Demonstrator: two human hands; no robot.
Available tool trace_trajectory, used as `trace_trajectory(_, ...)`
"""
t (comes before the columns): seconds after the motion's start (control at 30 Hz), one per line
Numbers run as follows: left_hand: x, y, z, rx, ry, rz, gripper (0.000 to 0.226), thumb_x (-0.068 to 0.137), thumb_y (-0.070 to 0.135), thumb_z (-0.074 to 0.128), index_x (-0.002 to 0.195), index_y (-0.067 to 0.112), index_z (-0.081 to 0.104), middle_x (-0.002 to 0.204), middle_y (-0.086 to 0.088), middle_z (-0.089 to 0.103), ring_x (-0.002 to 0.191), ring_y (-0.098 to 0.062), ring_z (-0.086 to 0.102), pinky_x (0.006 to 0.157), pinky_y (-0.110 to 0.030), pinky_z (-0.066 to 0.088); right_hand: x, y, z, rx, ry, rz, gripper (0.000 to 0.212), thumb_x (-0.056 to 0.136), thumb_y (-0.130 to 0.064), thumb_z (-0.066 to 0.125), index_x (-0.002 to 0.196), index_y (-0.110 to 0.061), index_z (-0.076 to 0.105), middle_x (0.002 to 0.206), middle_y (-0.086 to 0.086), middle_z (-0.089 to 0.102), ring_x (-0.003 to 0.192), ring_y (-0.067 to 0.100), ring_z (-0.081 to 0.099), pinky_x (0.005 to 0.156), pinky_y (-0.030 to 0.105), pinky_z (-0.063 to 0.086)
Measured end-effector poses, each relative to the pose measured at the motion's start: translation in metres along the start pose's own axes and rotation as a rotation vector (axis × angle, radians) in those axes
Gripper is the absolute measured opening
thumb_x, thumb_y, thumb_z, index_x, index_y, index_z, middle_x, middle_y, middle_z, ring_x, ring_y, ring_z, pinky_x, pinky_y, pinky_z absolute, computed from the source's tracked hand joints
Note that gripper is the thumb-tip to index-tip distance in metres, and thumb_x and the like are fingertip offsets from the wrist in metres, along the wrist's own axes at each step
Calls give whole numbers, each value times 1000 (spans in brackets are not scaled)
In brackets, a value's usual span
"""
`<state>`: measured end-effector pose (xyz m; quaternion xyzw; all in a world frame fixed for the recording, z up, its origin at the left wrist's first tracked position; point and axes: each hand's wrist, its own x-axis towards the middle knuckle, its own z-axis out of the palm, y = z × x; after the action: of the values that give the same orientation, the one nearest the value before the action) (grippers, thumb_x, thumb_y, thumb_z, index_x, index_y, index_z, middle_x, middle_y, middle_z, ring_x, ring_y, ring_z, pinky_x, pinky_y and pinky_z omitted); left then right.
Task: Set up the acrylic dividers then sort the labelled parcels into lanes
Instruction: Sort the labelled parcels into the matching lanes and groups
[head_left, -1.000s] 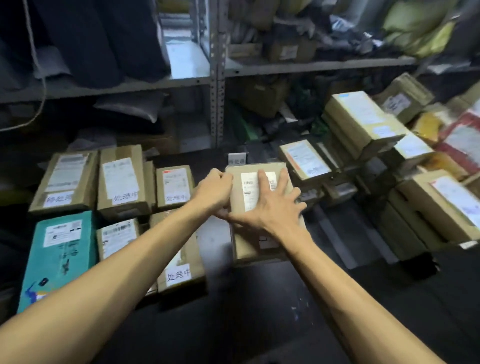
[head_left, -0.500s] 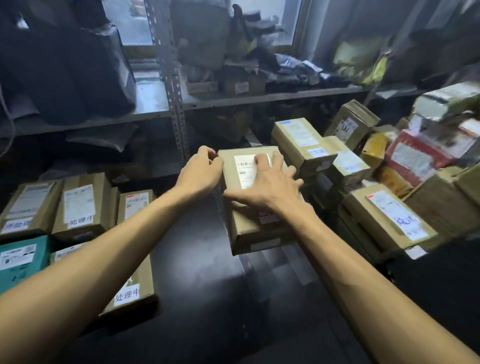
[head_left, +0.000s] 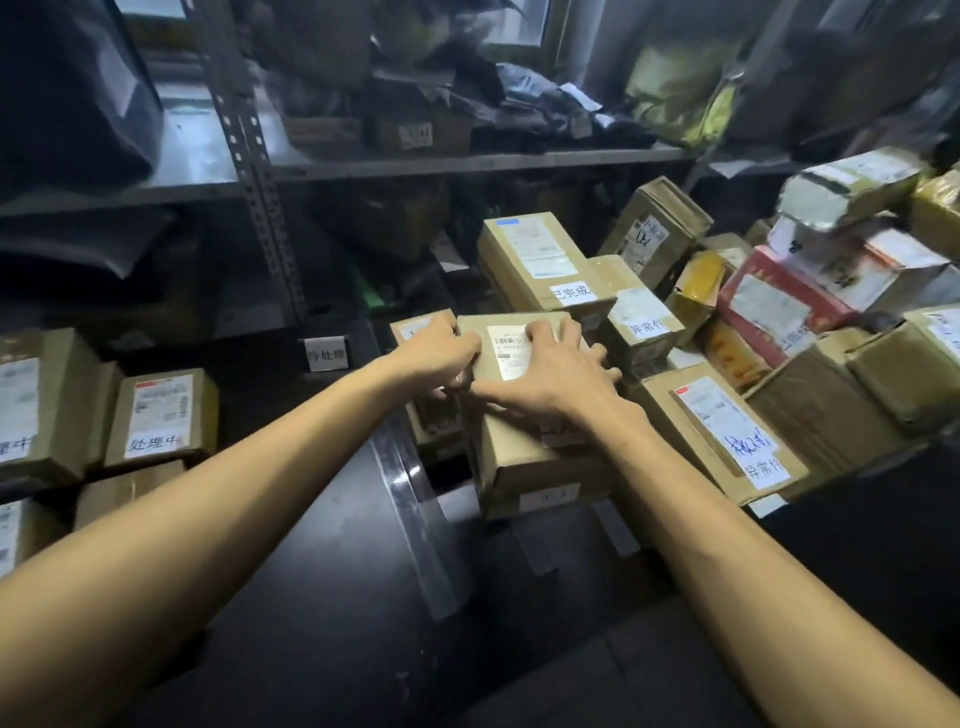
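A person's left hand (head_left: 441, 356) and right hand (head_left: 553, 376) are clasping a brown cardboard parcel (head_left: 524, 452) at the middle of a dark desk (head_left: 311, 597), toward its back edge. The left is curling round the box's left top edge and the right is spreading across the top with fingertips hooking over the far side, a two-sided hold that is likely steadying the box while it is being squared into a lane. The parcel appears to be lying flat, its creased cardboard carrying a white shipping label (head_left: 506, 348) with a barcode on top and a pale strip on the near face. A clear acrylic divider (head_left: 410, 499) is running along the desk just left of the box, apparently marking the lane's boundary, and a small lane sign (head_left: 324, 353) is standing near the back edge. Tagged boxes (head_left: 161, 415) are sitting toward the left edge, while a heap of parcels (head_left: 727, 431) is crowding the right edge — some bearing handwritten tags, seemingly awaiting their lanes — so the sorting is looking far from finished.
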<state>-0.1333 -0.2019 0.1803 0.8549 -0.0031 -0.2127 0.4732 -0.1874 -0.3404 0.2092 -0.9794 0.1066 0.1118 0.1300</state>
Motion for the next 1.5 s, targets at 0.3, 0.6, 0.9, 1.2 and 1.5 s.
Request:
trace_trajectory(0.3,9,18,53,-10,30,-48,27,96,28,46,120,15,41,85,-8,63,66,-19,60,56,-29,49,32,65,-4,49,-111,-21,120,57,-89,60,151,-26,22,156,8,16,133,42,29,105,58,28)
trace_trajectory(0.6,-3,35,141,-32,154,-103,50,95,30,48,139,11,35,125,-12,61,101,-24,62,87,-41,54,50,139,-2,-24,-95,-190,98,66,-80,58,146,-31,28,153,10,18,128,43,32,99,56,32)
trace_trajectory(0.9,9,18,168,-28,185,-207,48,97,19,49,142,9,34,125,-12,59,103,-26,63,83,-42,58,64,153,44,-32,-120,-217,92,73,-74,52,150,-33,20,159,13,4,128,49,27,103,53,24)
trace_trajectory(1.2,32,12,177,12,240,-154,49,90,23,57,137,15,43,125,-9,62,107,-31,63,93,-50,54,83,167,63,8,-93,-164,98,71,-76,48,153,-36,13,160,11,0,131,48,25,107,54,24)
trace_trajectory(1.5,40,-4,192,151,210,-226,35,86,20,55,117,6,49,117,-12,57,102,-31,61,88,-42,52,80,168,84,-29,-155,-181,98,74,-66,61,153,-34,12,162,15,-8,136,49,18,112,55,23)
